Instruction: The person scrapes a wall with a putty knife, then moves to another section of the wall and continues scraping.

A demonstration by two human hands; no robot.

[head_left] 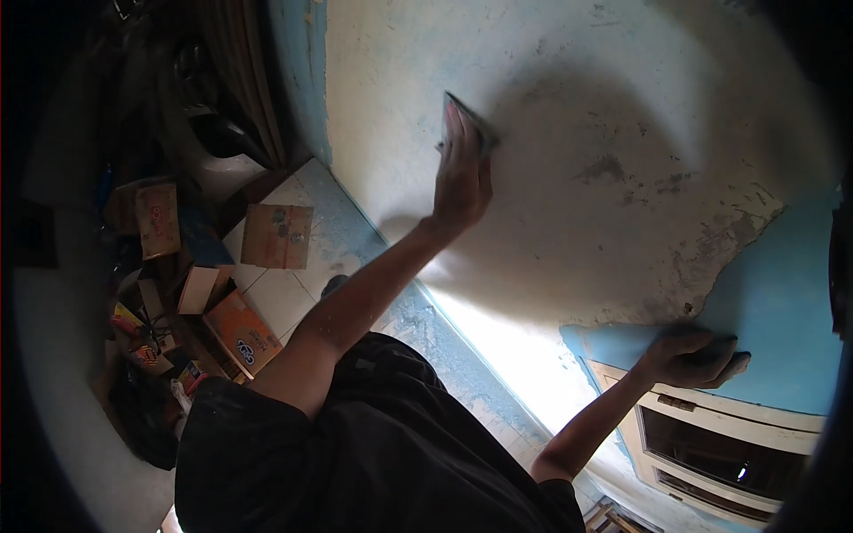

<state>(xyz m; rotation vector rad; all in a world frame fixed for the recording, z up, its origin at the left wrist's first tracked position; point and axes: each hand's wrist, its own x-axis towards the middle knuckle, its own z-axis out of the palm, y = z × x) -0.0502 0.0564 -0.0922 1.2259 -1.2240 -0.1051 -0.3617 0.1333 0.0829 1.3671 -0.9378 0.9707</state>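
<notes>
Flat against the scraped, pale wall [569, 213], my left hand [462, 182] presses a dark piece of sandpaper [485, 133]. Its fingers lie over the sheet, and a pointed corner sticks out past the fingertips. Lower down on the right, my right hand [693, 359] is at the blue painted part of the wall [773, 311], just above a cream wooden frame [737, 409] with dark panes. Its fingers are curled and dark with dust; I cannot tell what, if anything, is inside them.
Cardboard boxes lie on the tiled floor at left, among them an orange box [242, 333] and a flattened brown box [277, 236]. Dust covers the floor along the wall's foot [426, 311]. A dark cloth [244, 80] hangs at upper left.
</notes>
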